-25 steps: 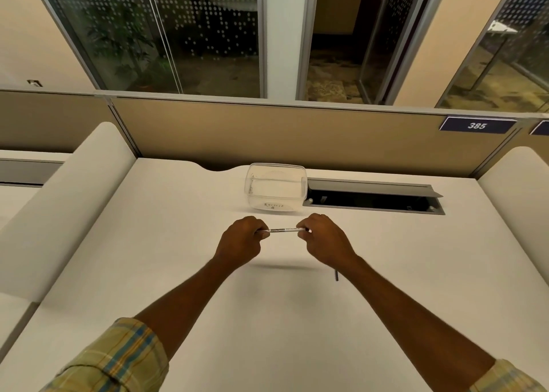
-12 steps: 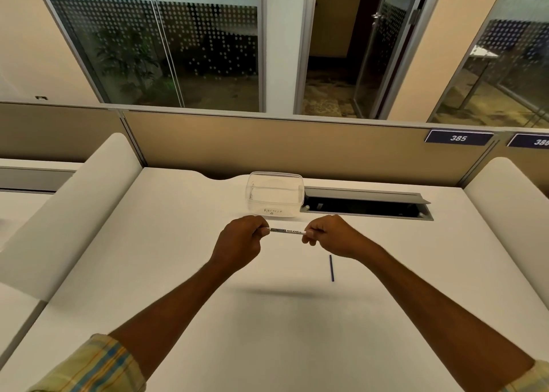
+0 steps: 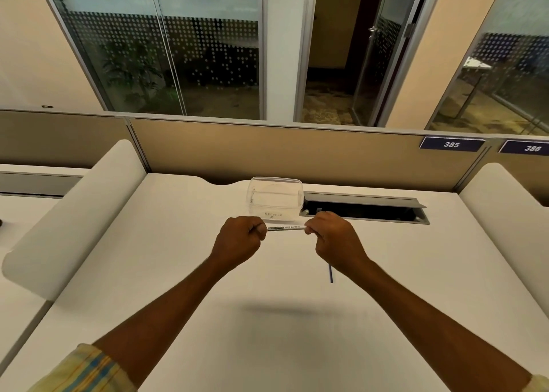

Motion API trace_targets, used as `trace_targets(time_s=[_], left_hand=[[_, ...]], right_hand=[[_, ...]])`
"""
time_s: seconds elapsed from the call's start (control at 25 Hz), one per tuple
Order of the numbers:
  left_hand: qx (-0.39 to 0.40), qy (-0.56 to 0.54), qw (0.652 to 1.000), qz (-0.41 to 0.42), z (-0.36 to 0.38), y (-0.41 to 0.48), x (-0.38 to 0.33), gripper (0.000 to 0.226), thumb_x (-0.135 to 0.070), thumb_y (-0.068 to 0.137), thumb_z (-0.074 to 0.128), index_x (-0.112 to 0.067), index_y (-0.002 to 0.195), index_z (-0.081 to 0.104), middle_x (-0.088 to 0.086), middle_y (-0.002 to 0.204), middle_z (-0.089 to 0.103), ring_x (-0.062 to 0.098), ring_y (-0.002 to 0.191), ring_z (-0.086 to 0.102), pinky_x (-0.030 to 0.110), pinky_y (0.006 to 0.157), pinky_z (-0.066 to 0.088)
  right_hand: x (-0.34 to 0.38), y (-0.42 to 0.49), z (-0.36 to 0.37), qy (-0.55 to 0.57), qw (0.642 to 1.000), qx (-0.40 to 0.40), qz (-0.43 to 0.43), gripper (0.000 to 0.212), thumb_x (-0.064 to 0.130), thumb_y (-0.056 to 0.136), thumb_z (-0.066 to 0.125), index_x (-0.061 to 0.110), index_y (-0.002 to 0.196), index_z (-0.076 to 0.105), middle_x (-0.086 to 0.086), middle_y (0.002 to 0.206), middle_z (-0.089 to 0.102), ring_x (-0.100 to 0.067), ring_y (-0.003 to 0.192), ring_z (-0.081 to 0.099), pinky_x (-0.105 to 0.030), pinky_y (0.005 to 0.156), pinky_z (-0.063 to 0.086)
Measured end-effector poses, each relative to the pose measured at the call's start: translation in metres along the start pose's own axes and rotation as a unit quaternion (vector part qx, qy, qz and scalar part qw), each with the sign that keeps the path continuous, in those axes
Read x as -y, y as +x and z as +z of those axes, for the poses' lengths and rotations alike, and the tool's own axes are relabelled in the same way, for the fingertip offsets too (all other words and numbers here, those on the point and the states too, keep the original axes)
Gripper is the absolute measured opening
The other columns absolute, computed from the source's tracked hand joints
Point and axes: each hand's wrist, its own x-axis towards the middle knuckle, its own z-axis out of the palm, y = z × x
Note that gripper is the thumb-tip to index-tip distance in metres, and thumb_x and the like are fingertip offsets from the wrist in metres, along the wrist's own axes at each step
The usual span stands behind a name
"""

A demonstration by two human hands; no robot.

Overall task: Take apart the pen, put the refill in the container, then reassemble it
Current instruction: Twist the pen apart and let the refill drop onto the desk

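Note:
A thin white pen (image 3: 285, 228) with dark print is held level above the white desk. My left hand (image 3: 240, 238) is closed around its left end and my right hand (image 3: 333, 237) pinches its right end. Just behind the pen stands a clear plastic container (image 3: 276, 196) with handwriting on its front wall. A thin dark blue refill (image 3: 330, 274) lies on the desk below my right wrist, its upper part hidden by the wrist.
An open cable slot with a grey flap (image 3: 364, 207) runs along the desk's back to the right of the container. A tan partition (image 3: 297, 154) closes the back edge. White padded dividers (image 3: 74, 213) flank both sides.
Both hands still grip the pen; my right hand has shifted back over the refill, covering its top. The head camera has tilted up slightly.

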Motion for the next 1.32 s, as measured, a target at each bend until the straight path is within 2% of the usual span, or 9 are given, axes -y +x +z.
trace_targets(time_s=[0.2,0.36,0.6,0.76,0.84,0.92,1.08,1.16,1.32], left_hand=[[-0.040,0.019,0.996,0.078,-0.004,-0.007,0.007,0.020,-0.011,0.101,0.062,-0.015,0.083,0.070,0.004,0.115,0.083,0.026,0.099,0.075,0.011,0.061,0.040],[-0.063,0.028,0.991,0.116,-0.005,-0.013,0.004,0.017,-0.006,0.098,0.067,-0.012,0.083,0.071,0.005,0.095,0.082,0.032,0.089,0.075,0.007,0.060,0.034],[-0.022,-0.004,0.999,0.048,-0.009,-0.011,-0.003,0.025,-0.007,0.096,0.062,-0.016,0.074,0.070,0.012,0.101,0.083,0.039,0.100,0.073,0.002,0.054,0.038],[0.004,-0.020,0.999,0.032,-0.013,-0.006,-0.007,0.027,-0.007,0.097,0.058,-0.013,0.074,0.070,0.001,0.093,0.079,0.041,0.106,0.072,0.001,0.052,0.038],[-0.005,-0.006,0.998,0.059,-0.015,-0.005,-0.006,0.026,-0.010,0.100,0.059,-0.013,0.077,0.069,0.007,0.106,0.083,0.040,0.104,0.073,0.001,0.054,0.039],[-0.017,0.011,0.995,0.093,-0.018,-0.007,-0.003,0.024,-0.012,0.102,0.060,-0.014,0.079,0.068,0.010,0.111,0.083,0.039,0.099,0.074,0.002,0.056,0.040],[-0.038,0.028,0.985,0.163,-0.023,-0.008,0.000,0.022,-0.010,0.102,0.063,-0.012,0.080,0.069,0.014,0.100,0.083,0.041,0.085,0.073,0.000,0.058,0.039],[-0.040,0.038,0.983,0.174,-0.024,-0.008,0.000,0.021,-0.011,0.101,0.063,-0.011,0.081,0.070,0.012,0.100,0.084,0.040,0.084,0.074,0.000,0.059,0.040],[-0.031,0.037,0.992,0.120,-0.025,-0.005,-0.002,0.024,-0.012,0.102,0.063,-0.014,0.080,0.071,0.006,0.109,0.084,0.034,0.088,0.074,0.006,0.056,0.041]], right_hand=[[0.004,0.014,-0.020,0.207,0.954,0.161,0.145,0.030,0.013,0.107,0.057,0.019,0.085,0.076,0.001,0.092,0.076,-0.007,0.079,0.064,-0.027,0.076,0.049],[0.003,0.020,-0.037,0.323,0.870,0.273,0.254,0.039,0.028,0.110,0.051,0.015,0.089,0.081,0.000,0.075,0.072,-0.001,0.054,0.049,-0.015,0.052,0.035],[0.012,0.014,-0.027,0.150,0.977,0.095,0.118,0.032,0.003,0.099,0.065,0.012,0.072,0.077,0.019,0.058,0.061,0.002,0.057,0.058,-0.014,0.064,0.043],[0.012,0.002,-0.022,0.052,0.998,-0.023,-0.002,0.019,-0.011,0.090,0.067,0.002,0.088,0.080,-0.007,0.086,0.076,-0.018,0.076,0.066,-0.031,0.071,0.056],[0.011,0.003,-0.022,0.061,0.998,-0.014,-0.005,0.019,-0.009,0.093,0.066,0.001,0.096,0.081,-0.008,0.089,0.077,-0.016,0.077,0.067,-0.027,0.072,0.056],[0.011,0.010,-0.027,0.172,0.978,0.075,0.088,0.018,0.002,0.101,0.064,0.003,0.098,0.082,0.004,0.081,0.075,0.000,0.066,0.061,-0.013,0.067,0.047],[0.002,0.019,-0.041,0.358,0.859,0.254,0.265,0.035,0.027,0.110,0.054,0.012,0.094,0.082,0.006,0.071,0.071,-0.001,0.053,0.050,-0.014,0.050,0.038],[0.003,0.019,-0.041,0.323,0.879,0.245,0.252,0.035,0.027,0.109,0.056,0.017,0.086,0.081,0.007,0.066,0.067,0.001,0.053,0.051,-0.015,0.052,0.039],[0.015,0.017,-0.032,0.175,0.970,0.092,0.142,0.032,0.005,0.100,0.064,0.016,0.074,0.079,0.012,0.064,0.065,0.000,0.061,0.060,-0.023,0.064,0.048]])
